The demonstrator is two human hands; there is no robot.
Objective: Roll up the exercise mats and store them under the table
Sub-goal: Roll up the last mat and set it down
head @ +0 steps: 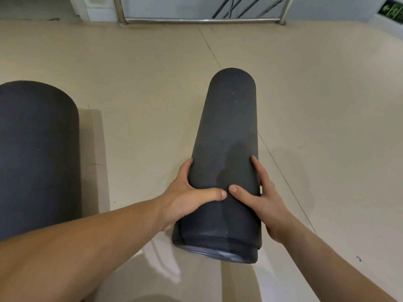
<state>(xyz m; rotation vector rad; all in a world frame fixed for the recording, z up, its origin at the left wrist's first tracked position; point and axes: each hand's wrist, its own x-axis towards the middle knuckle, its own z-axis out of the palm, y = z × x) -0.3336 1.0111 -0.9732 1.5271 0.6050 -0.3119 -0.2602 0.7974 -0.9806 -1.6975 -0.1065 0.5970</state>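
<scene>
Rolled dark mat [229, 149] at frame centre, long axis running from 6 toward 12 o'clock, near end showing coiled layers. Left hand [187, 199] wrapped on its left flank, thumb laid across top, fingers curled under out of sight. Right hand [261, 197] clasped on right flank, thumb on top, thumb tips nearly meeting. Second rolled mat [37, 153] at 9 o'clock, well apart, on floor. Beige floor [327, 94] with thin seam lines. Metal railing [196, 19] at 12 o'clock along far edge.
</scene>
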